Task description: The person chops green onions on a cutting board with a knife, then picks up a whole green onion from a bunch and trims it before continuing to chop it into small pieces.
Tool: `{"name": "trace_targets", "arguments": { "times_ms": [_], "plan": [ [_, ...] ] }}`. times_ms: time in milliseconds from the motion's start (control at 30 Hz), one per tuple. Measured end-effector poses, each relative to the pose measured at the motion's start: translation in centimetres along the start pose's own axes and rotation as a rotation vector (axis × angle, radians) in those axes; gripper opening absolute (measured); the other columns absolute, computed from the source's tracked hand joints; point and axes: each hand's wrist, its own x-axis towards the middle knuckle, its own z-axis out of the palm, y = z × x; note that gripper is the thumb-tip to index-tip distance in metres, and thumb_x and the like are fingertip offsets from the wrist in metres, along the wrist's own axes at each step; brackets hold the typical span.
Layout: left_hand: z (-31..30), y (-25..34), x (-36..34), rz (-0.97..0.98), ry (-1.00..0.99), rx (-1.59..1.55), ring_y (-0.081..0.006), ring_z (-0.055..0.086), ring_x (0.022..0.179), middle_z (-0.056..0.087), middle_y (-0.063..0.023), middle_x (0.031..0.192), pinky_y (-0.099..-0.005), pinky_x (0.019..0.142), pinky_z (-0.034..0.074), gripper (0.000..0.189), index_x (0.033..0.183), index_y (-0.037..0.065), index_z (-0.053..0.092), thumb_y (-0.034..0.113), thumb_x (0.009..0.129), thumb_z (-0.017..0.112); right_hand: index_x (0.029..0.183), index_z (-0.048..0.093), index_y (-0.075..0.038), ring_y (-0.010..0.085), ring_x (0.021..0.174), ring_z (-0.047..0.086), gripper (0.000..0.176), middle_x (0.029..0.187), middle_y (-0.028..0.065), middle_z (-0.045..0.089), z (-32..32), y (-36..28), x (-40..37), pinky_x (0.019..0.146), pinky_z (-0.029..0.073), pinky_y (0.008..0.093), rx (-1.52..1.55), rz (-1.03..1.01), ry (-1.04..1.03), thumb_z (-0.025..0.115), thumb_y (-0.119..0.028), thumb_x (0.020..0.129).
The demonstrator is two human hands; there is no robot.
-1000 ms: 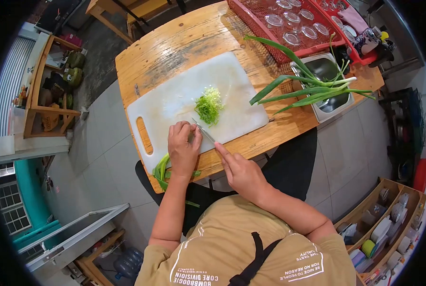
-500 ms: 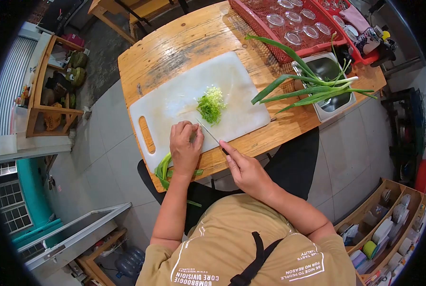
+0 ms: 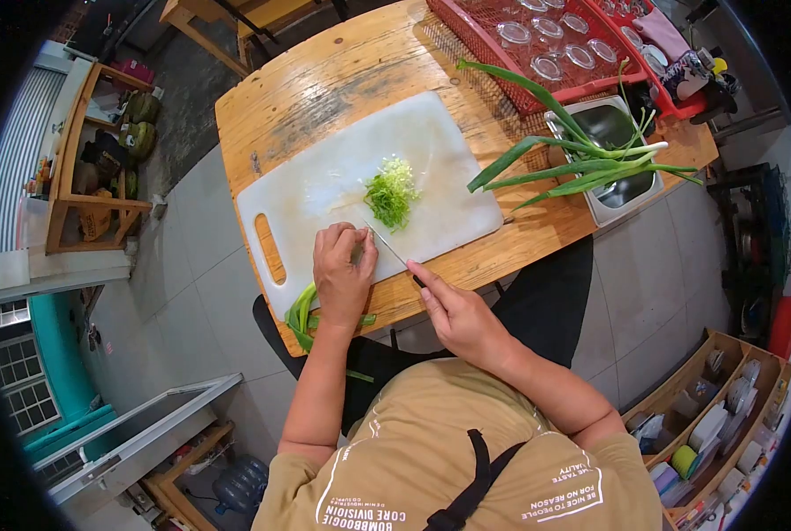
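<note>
"What was the right hand (image 3: 457, 314) doing?"

"It was closed around the dark handle of a knife (image 3: 386, 244), the thumb lying along the top. The blade slanted away from the person over the cutting board (image 3: 444, 146), its tip close to the other hand's fingertips."

"And the left hand (image 3: 342, 273)?"

"Its fingers were curled down together over the board, on the left side of the blade. The hand itself covered what was under it, so I couldn't tell how firmly it was gripping anything. Green onion leaves (image 3: 299, 311) showed beside the wrist, bending over the near corner of the board."

"Where was the chopped green onion (image 3: 390, 196)?"

"In a loose heap on the board, just beyond the knife tip. The far part was pale and the nearer part a brighter green."

"What else was on the table (image 3: 280, 97)?"

"At the right, a metal tray (image 3: 627, 212) with whole green onions (image 3: 581, 166) laid across it, their leaves reaching over its left rim toward the board. Behind that stood a red crate (image 3: 464, 44) holding rows of clear glasses (image 3: 513, 33)."

"And the board's handle slot?"

"At the left end, wood showing through."
</note>
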Motion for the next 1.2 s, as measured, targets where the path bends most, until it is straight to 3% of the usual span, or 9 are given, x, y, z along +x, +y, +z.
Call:
{"name": "trace_targets", "arguments": {
  "times_ms": [33,100,300,533,733,900,1033,1200],
  "plan": [
    [0.0,0.0,0.0,0.000,0.001,-0.009,-0.0353,0.063,0.095,0.071,-0.0123,0.103,-0.0460,0.088,0.053,0.009,0.098,0.000,0.072,0.004,0.095,0.080,0.167,0.052,-0.013,0.0431,0.082,0.072,0.052,0.092,0.0272,0.071,-0.3,0.0,0.0,0.080,0.057,0.0473,-0.001,0.001,-0.002,0.057,-0.011,0.116],
    [0.0,0.0,0.0,0.001,0.004,-0.007,-0.0353,0.063,0.095,0.070,-0.0124,0.103,-0.0460,0.088,0.053,0.009,0.098,0.000,0.072,0.004,0.094,0.080,0.171,0.047,-0.017,0.0471,0.095,0.073,0.057,0.106,0.0300,0.074,-0.8,0.1,0.0,0.085,0.057,0.0559,-0.003,0.119,-0.123,0.057,-0.013,0.115],
    [-0.2,0.2,0.2,0.002,-0.012,0.001,-0.0354,0.063,0.096,0.070,-0.0124,0.102,-0.0464,0.088,0.052,0.009,0.097,0.000,0.071,0.004,0.094,0.080,0.171,0.047,-0.014,0.0467,0.090,0.072,0.058,0.098,0.0269,0.073,1.2,1.2,1.0,0.084,0.058,0.0560,-0.135,-0.074,0.012,0.058,-0.013,0.114],
    [-0.1,0.0,0.1,0.007,-0.011,-0.016,-0.0354,0.063,0.097,0.069,-0.0125,0.102,-0.0469,0.089,0.052,0.009,0.098,0.000,0.072,0.004,0.094,0.080,0.170,0.049,-0.013,0.0456,0.092,0.074,0.058,0.102,0.0274,0.074,0.8,0.3,-0.4,0.084,0.059,0.0533,-0.191,0.013,-0.029,0.060,-0.010,0.113],
    [-0.2,-0.2,-0.2,-0.012,-0.030,-0.014,-0.0357,0.064,0.100,0.068,-0.0141,0.107,-0.0464,0.092,0.053,0.011,0.101,0.001,0.073,0.004,0.094,0.081,0.174,0.041,-0.014,0.0432,0.081,0.071,0.065,0.092,0.0209,0.069,2.3,1.4,0.6,0.075,0.061,0.0532,-0.334,-0.088,0.022,0.058,-0.016,0.112],
    [-0.7,-0.7,-0.3,0.065,-0.045,0.027,-0.0358,0.065,0.103,0.068,-0.0146,0.108,-0.0464,0.093,0.054,0.013,0.105,0.001,0.074,0.004,0.095,0.081,0.175,0.041,-0.015,0.0434,0.077,0.071,0.066,0.093,0.0215,0.067,1.2,0.4,-1.3,0.072,0.062,0.0546,-0.415,0.012,-0.060,0.060,-0.018,0.111],
    [-1.1,-1.0,-0.4,0.104,-0.095,0.026,-0.0364,0.067,0.106,0.068,-0.0155,0.112,-0.0461,0.095,0.056,0.017,0.113,0.001,0.075,0.003,0.096,0.081,0.175,0.041,-0.015,0.0444,0.081,0.071,0.065,0.093,0.0228,0.068,0.8,1.1,-2.1,0.075,0.061,0.0552,-0.322,-0.002,-0.023,0.059,-0.017,0.113],
    [-1.5,-0.9,-0.4,0.101,-0.117,0.005,-0.0361,0.067,0.107,0.069,-0.0156,0.111,-0.0453,0.095,0.056,0.018,0.114,0.001,0.077,0.002,0.096,0.081,0.171,0.045,-0.013,0.0489,0.094,0.072,0.057,0.106,0.0282,0.073,0.1,0.6,-1.6,0.084,0.057,0.0569,-0.060,-0.004,0.035,0.057,-0.014,0.115]
  ]
}}
